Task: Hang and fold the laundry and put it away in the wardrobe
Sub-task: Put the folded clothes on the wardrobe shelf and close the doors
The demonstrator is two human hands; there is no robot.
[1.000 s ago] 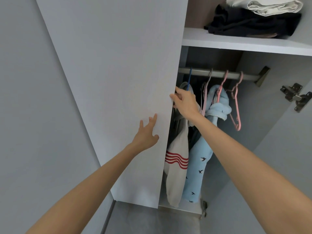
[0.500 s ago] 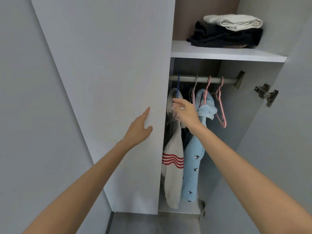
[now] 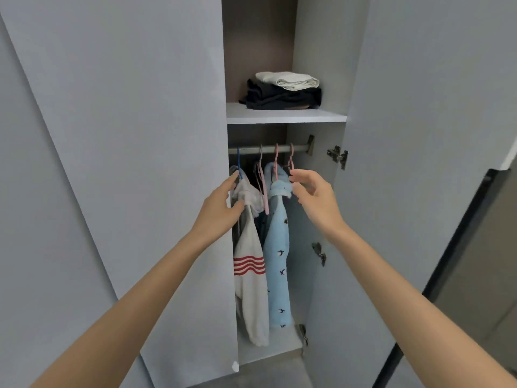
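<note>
The wardrobe point(image 3: 316, 65) stands open in front of you. Below the left end of its rail point(image 3: 299, 148), a white hooded top point(image 3: 251, 289) with red stripes hangs full length from a blue hanger point(image 3: 238, 163). Touching it, below the rail's middle, a pale blue garment point(image 3: 277, 261) printed with small dark birds hangs from a pink hanger point(image 3: 276, 161). A second pink hanger point(image 3: 265, 194) dangles between the two. Above the rail, on the shelf point(image 3: 279, 116), a folded cream piece point(image 3: 288, 80) lies atop folded black clothes point(image 3: 279, 98).
</note>
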